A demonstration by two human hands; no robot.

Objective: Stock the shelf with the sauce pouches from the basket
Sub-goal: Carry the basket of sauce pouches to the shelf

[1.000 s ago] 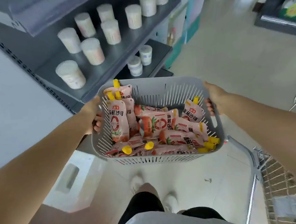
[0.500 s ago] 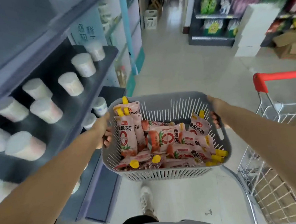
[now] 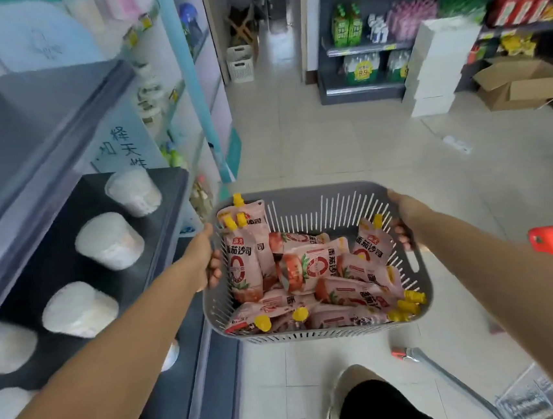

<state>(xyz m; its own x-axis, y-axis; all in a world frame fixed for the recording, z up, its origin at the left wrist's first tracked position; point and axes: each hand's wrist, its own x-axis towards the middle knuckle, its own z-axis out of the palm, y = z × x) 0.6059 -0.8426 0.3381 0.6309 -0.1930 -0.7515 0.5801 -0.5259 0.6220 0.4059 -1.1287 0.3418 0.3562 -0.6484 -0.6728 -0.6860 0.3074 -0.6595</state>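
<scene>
- My left hand and right hand have their fingers curled shut around the gray basket, carried beside the dark shelf.
- Sauce pouches all lie inside; stocking not yet begun. Next, I judge: free one hand.
- Right fingertips hidden behind the rim; shelf jars blurred.

Shopping cart cut off by the right and bottom edges, white tubs on the dark shelf motion-blurred, far shelf labels too small to read, lower sauce pouches buried under others
</scene>
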